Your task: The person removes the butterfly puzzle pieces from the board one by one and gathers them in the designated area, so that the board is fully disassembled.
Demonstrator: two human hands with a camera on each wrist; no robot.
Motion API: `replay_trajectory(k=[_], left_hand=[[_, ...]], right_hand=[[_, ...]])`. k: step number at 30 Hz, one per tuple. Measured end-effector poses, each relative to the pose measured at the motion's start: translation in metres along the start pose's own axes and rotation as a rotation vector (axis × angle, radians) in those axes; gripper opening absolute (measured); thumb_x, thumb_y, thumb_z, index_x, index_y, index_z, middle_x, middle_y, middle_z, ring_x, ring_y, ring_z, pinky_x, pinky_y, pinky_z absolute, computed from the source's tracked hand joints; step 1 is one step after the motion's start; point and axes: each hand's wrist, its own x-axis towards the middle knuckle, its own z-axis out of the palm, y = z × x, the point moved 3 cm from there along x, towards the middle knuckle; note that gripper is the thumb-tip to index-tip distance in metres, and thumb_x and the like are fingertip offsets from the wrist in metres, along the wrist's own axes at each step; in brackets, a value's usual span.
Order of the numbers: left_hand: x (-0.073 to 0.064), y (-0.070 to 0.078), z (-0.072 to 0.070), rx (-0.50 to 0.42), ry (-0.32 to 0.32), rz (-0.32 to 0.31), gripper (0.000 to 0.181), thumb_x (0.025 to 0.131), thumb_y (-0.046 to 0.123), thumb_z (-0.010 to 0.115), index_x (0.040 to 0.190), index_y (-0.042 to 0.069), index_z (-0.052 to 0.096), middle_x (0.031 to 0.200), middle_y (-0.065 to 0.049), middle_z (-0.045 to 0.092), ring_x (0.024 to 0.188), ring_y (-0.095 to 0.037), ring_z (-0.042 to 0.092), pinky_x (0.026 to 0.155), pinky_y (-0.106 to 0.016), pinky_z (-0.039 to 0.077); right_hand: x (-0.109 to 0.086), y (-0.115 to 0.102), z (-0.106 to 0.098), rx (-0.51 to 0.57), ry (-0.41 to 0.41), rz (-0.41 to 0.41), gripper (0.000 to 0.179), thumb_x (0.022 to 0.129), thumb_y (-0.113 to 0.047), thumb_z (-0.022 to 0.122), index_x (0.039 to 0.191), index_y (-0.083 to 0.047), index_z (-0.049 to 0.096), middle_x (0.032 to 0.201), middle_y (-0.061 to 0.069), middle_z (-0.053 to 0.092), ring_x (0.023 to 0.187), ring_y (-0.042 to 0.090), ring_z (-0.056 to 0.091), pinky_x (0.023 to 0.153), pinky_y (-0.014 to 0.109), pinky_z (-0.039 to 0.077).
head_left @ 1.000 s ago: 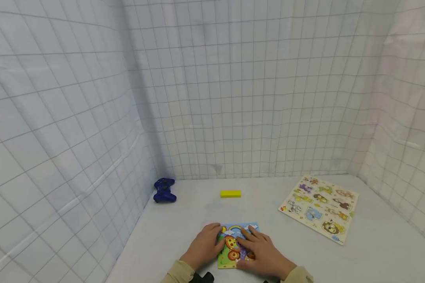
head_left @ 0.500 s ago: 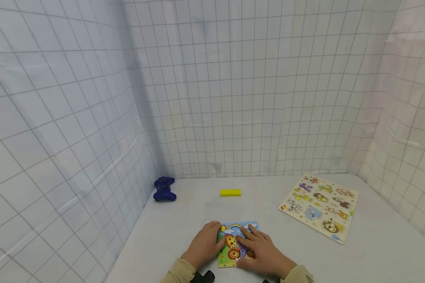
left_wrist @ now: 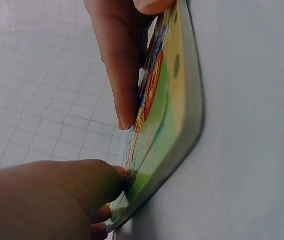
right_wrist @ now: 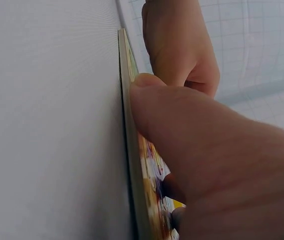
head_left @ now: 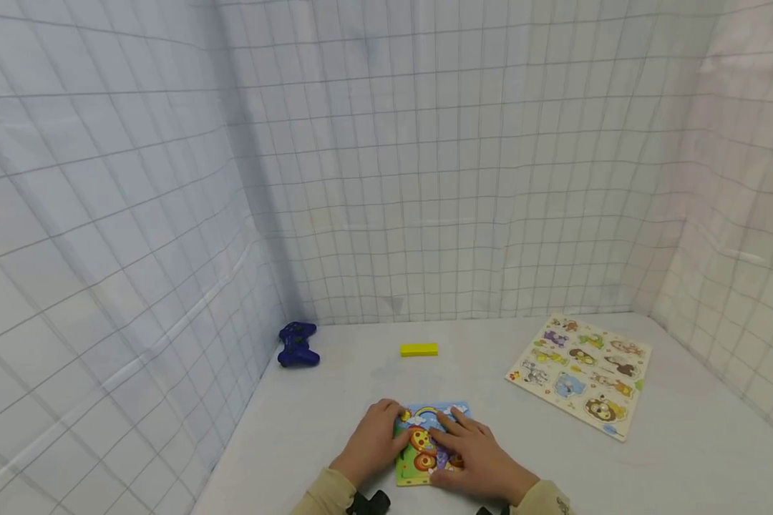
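A small jigsaw puzzle board (head_left: 419, 465) with a bright cartoon picture, a rainbow and green ground lies flat on the white table. My left hand (head_left: 371, 443) holds its left edge, the thumb on the picture side and the fingers bent along the side. Spread over the right half, my right hand (head_left: 479, 458) rests its fingers on the picture, covering part of it. In the right wrist view the right thumb (right_wrist: 149, 100) lies at the board's near edge. The left wrist view shows the left thumb (left_wrist: 102, 180) touching the board's surface near a corner.
A wooden animal puzzle board (head_left: 582, 372) lies at the right. A yellow block (head_left: 419, 350) sits beyond the hands, and a blue game controller (head_left: 298, 345) is at the far left. White gridded curtains (head_left: 386, 179) surround the table (head_left: 335, 400).
Both hands stay on the puzzle board with hardly any movement. The whole head view shifts very slightly.
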Motion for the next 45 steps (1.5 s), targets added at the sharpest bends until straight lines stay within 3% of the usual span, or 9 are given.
replay_trajectory(k=[3, 9, 16, 24, 28, 31, 36, 41, 45], left_hand=[[0.0, -0.002, 0.003, -0.079, 0.032, -0.022, 0.037, 0.096, 0.034, 0.072, 0.12, 0.007, 0.067, 0.133, -0.013, 0.061, 0.126, -0.032, 0.058, 0.107, -0.052, 0.046], [0.001, 0.0, 0.001, -0.153, 0.109, 0.007, 0.033, 0.091, 0.029, 0.079, 0.112, 0.007, 0.066, 0.129, -0.016, 0.062, 0.124, -0.036, 0.057, 0.106, -0.055, 0.045], [0.003, 0.003, 0.002, -0.165, 0.145, 0.003, 0.034, 0.09, 0.027, 0.08, 0.114, 0.01, 0.064, 0.114, -0.005, 0.068, 0.115, -0.027, 0.061, 0.102, -0.05, 0.048], [0.006, 0.001, 0.005, -0.314, 0.256, -0.007, 0.034, 0.086, 0.02, 0.084, 0.115, 0.016, 0.067, 0.095, 0.008, 0.074, 0.098, -0.017, 0.065, 0.09, -0.045, 0.05], [0.008, -0.001, 0.006, -0.372, 0.319, -0.06, 0.029, 0.087, 0.019, 0.082, 0.113, 0.019, 0.069, 0.088, 0.014, 0.071, 0.092, -0.009, 0.066, 0.087, -0.038, 0.05], [0.006, -0.004, -0.003, -0.422, 0.371, -0.133, 0.027, 0.088, 0.017, 0.081, 0.112, 0.021, 0.07, 0.087, 0.014, 0.071, 0.089, -0.006, 0.067, 0.083, -0.033, 0.051], [-0.005, -0.031, -0.033, -0.466, 0.445, -0.243, 0.026, 0.087, 0.01, 0.08, 0.112, 0.013, 0.07, 0.087, 0.004, 0.073, 0.078, -0.009, 0.069, 0.068, -0.026, 0.054], [-0.017, -0.076, -0.055, -0.412, 0.339, -0.385, 0.037, 0.086, 0.012, 0.079, 0.12, 0.004, 0.067, 0.085, -0.001, 0.072, 0.072, -0.011, 0.066, 0.061, -0.027, 0.05], [-0.023, -0.101, -0.065, -0.323, 0.288, -0.402, 0.037, 0.084, 0.011, 0.078, 0.119, 0.003, 0.068, 0.086, -0.003, 0.071, 0.074, -0.014, 0.064, 0.063, -0.03, 0.05]], right_hand=[[-0.001, 0.0, 0.0, -0.008, -0.009, -0.002, 0.081, 0.092, -0.072, 0.058, 0.154, -0.021, 0.049, 0.166, 0.011, 0.035, 0.154, 0.045, 0.023, 0.113, 0.07, 0.025], [-0.004, -0.001, -0.002, -0.016, -0.011, 0.006, 0.082, 0.091, -0.072, 0.058, 0.154, -0.021, 0.049, 0.166, 0.011, 0.035, 0.154, 0.045, 0.024, 0.113, 0.07, 0.025], [-0.005, 0.001, -0.003, -0.026, -0.04, -0.019, 0.069, 0.095, -0.069, 0.055, 0.154, -0.036, 0.047, 0.167, 0.012, 0.031, 0.154, 0.048, 0.018, 0.113, 0.071, 0.022], [-0.008, 0.002, -0.003, -0.049, -0.043, -0.029, 0.061, 0.098, -0.067, 0.052, 0.151, -0.037, 0.051, 0.168, 0.014, 0.029, 0.155, 0.049, 0.016, 0.113, 0.071, 0.021], [-0.008, 0.003, -0.004, -0.045, -0.03, -0.036, 0.061, 0.098, -0.065, 0.053, 0.151, -0.036, 0.052, 0.167, 0.015, 0.03, 0.154, 0.05, 0.017, 0.112, 0.072, 0.021], [-0.008, 0.004, -0.003, -0.034, -0.029, -0.034, 0.061, 0.097, -0.066, 0.054, 0.151, -0.037, 0.051, 0.167, 0.015, 0.031, 0.154, 0.05, 0.017, 0.112, 0.072, 0.021], [-0.006, 0.005, 0.0, -0.003, -0.042, -0.04, 0.06, 0.097, -0.066, 0.055, 0.152, -0.04, 0.049, 0.168, 0.013, 0.029, 0.155, 0.049, 0.016, 0.112, 0.072, 0.02], [-0.004, 0.003, 0.0, 0.022, -0.056, -0.044, 0.059, 0.098, -0.064, 0.055, 0.152, -0.04, 0.049, 0.168, 0.013, 0.028, 0.155, 0.049, 0.015, 0.113, 0.072, 0.02], [-0.003, 0.003, -0.001, 0.01, -0.058, -0.041, 0.06, 0.098, -0.065, 0.054, 0.152, -0.04, 0.049, 0.168, 0.013, 0.028, 0.155, 0.048, 0.016, 0.113, 0.071, 0.021]])
